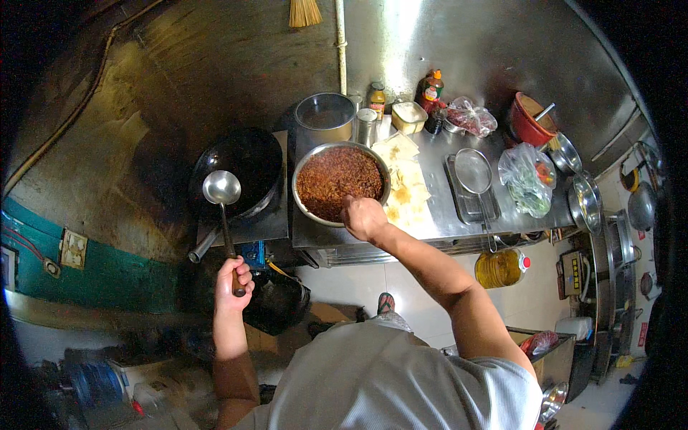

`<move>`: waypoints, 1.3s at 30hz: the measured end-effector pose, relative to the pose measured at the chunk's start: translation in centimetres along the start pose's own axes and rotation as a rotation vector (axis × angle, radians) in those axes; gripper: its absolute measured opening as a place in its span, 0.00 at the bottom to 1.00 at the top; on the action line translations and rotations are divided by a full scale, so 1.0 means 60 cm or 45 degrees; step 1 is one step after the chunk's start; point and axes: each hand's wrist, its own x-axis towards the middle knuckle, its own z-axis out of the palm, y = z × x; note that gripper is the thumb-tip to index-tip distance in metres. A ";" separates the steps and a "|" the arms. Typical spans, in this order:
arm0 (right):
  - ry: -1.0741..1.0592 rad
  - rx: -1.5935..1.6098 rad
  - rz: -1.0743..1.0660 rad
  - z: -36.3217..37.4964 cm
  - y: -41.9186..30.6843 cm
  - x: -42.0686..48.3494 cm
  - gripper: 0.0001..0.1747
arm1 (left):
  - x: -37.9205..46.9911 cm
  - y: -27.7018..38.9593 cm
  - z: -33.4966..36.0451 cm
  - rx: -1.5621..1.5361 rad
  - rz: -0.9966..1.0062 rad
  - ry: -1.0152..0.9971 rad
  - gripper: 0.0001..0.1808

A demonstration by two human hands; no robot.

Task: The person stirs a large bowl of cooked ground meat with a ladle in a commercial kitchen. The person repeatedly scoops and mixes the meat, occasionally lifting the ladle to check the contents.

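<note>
My left hand (232, 285) is wrapped around the wooden-ended handle of a steel ladle (222, 188). The ladle's bowl hangs over the near edge of a black wok (244, 153), whose tube handle (205, 244) sticks out toward me. My right hand (365, 217) is curled at the near right rim of a steel basin (294, 201). A reddish-brown, oily minced mixture (338, 177) fills that basin. My right fingertips are over the mixture; whether they grip something is hidden by the hand.
Oil-stained paper sheets (403, 183) lie beside the basin on the steel counter (438, 188). A large pot (325, 118), bottles and jars stand behind. Farther right are a wire strainer (473, 171) on a tray, a bag of vegetables (527, 180) and a red bucket (529, 121). An oil jug (500, 269) stands below.
</note>
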 end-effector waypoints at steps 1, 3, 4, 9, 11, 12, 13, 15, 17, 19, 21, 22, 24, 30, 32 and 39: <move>-0.001 -0.055 -0.042 -0.008 -0.002 0.001 0.15 | 0.005 0.000 -0.003 0.080 0.008 0.037 0.04; 0.001 -0.162 -0.143 -0.032 0.008 0.001 0.15 | 0.018 -0.003 -0.008 0.221 0.040 0.156 0.05; -0.156 -0.291 -0.155 -0.046 0.020 0.009 0.23 | 0.025 -0.006 -0.011 0.321 0.076 0.206 0.06; -0.300 -0.702 -0.200 -0.048 0.092 0.054 0.32 | 0.058 -0.022 -0.013 0.534 0.255 0.358 0.05; -0.152 -0.648 -0.196 -0.028 0.123 0.059 0.25 | 0.067 -0.027 -0.014 0.564 0.273 0.361 0.05; -0.273 -0.609 -0.132 -0.016 0.132 0.063 0.21 | 0.072 -0.030 -0.014 0.562 0.266 0.360 0.05; -0.407 -0.575 -0.063 -0.004 0.137 0.061 0.18 | 0.075 -0.032 -0.015 0.562 0.262 0.365 0.05; -0.344 -0.417 0.074 0.016 0.133 0.046 0.16 | 0.083 -0.034 -0.017 0.537 0.249 0.372 0.05; -0.537 -0.543 -0.195 0.008 0.139 0.022 0.15 | 0.087 -0.038 -0.020 0.486 0.224 0.379 0.05; -0.425 -0.571 -0.393 -0.011 0.147 0.010 0.19 | 0.090 -0.041 -0.019 0.517 0.211 0.387 0.06; -0.203 -0.573 -0.599 -0.032 0.158 0.021 0.20 | 0.089 -0.048 -0.014 0.489 0.219 0.400 0.06; -0.382 -0.576 -0.473 -0.036 0.161 0.045 0.21 | 0.086 -0.052 -0.011 0.466 0.223 0.409 0.05; -0.538 -0.708 -0.445 -0.040 0.165 0.101 0.20 | 0.081 -0.056 -0.001 0.420 0.244 0.421 0.04; -0.674 -0.974 -0.535 -0.030 0.184 0.196 0.17 | 0.067 -0.068 0.016 0.391 0.269 0.413 0.04; -0.839 -1.097 -0.522 -0.030 0.213 0.199 0.20 | 0.065 -0.075 0.015 0.375 0.256 0.421 0.04; -0.382 -0.397 -0.322 0.034 0.259 0.091 0.12 | 0.076 -0.074 0.014 0.369 0.244 0.395 0.06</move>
